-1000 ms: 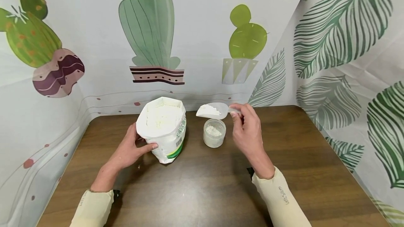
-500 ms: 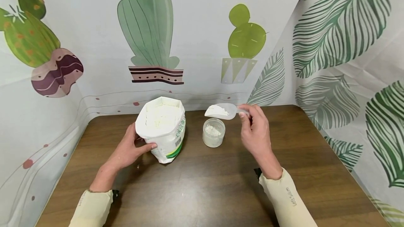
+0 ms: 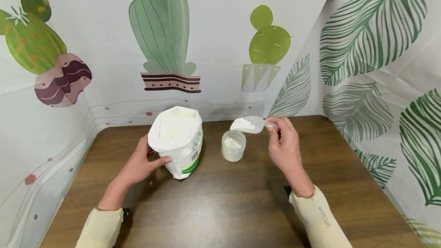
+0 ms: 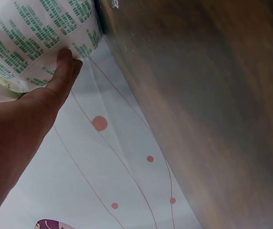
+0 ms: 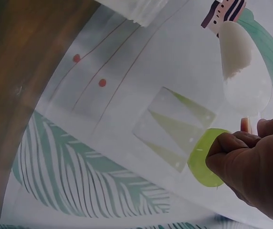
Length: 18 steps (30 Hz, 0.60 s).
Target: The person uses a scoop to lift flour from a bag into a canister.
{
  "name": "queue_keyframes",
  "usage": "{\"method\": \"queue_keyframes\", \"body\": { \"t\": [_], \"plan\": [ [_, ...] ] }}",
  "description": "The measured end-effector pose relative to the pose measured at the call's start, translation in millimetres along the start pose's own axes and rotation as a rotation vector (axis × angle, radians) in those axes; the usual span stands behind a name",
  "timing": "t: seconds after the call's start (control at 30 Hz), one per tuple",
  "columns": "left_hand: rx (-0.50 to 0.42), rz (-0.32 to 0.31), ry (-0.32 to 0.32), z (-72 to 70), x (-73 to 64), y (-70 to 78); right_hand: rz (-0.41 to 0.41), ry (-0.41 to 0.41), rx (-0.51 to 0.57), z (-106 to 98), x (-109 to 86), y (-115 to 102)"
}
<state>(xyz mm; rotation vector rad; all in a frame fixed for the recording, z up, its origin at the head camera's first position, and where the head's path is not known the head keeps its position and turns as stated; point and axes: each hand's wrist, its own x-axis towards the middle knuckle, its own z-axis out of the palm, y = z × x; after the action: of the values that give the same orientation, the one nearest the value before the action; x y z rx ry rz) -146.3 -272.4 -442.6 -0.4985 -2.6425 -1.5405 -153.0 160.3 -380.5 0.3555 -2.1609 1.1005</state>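
Observation:
My right hand pinches the handle of a clear plastic scoop that carries a heap of white powder. The scoop is up in the air, its tip just behind and right of a small clear jar with white powder inside. To the left stands an opened white flour bag with green print, filled near its top with powder. My left hand holds that bag at its left side, thumb across the front. In the left wrist view its fingers lie against the printed side of the bag.
The brown wooden table meets a white cloth backdrop printed with cacti and leaves, close behind the bag and jar. More of this cloth hangs at both sides. Bare table lies in front of the jar.
My right hand has moved right with the loaded scoop, away from over the jar, and lately a little lower. The left hand and the flour bag have kept their place.

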Motion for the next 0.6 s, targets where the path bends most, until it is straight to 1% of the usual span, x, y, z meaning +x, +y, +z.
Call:
{"method": "queue_keyframes", "body": {
  "t": [0.1,0.33,0.6],
  "plan": [
    [-0.005,-0.004,0.001,0.3,0.3,-0.7,-0.005,-0.003,-0.006,-0.6,-0.3,2.7],
    [-0.008,0.015,0.009,0.4,0.3,-0.5,-0.009,-0.016,-0.019,-1.7,-0.4,6.7],
    [-0.008,0.005,0.006,0.2,0.7,-3.5,-0.014,-0.026,-0.04,-3.2,-1.2,9.2]
  ]
}}
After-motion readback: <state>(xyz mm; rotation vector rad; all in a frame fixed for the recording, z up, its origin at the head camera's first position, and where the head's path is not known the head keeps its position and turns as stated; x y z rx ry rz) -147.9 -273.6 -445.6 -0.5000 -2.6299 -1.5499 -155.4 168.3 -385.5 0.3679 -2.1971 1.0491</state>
